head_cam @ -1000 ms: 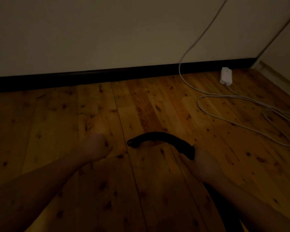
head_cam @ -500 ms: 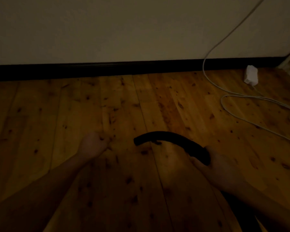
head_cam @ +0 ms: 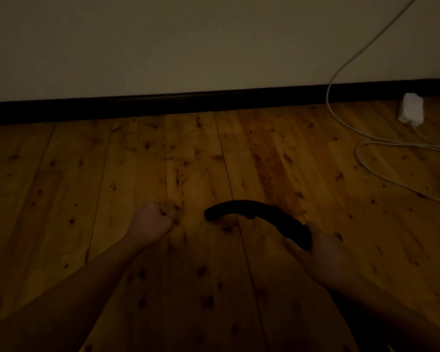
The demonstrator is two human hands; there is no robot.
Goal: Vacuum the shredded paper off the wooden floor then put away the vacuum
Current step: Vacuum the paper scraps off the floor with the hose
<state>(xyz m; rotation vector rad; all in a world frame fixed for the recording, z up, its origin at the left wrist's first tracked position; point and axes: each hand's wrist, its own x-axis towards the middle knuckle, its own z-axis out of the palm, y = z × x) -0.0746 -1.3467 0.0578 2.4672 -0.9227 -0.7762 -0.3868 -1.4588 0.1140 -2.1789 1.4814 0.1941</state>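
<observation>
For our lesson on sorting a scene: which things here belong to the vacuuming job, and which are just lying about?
Job in hand: black vacuum hose, gripped by the right hand; left hand, fisted; wooden floor. No shredded paper shows.
Lying about: white cable; white adapter.

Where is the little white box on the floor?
The white box lies on the wooden floor at the far right of the head view, close to the dark skirting board, with a white cable looping nearby.
</observation>
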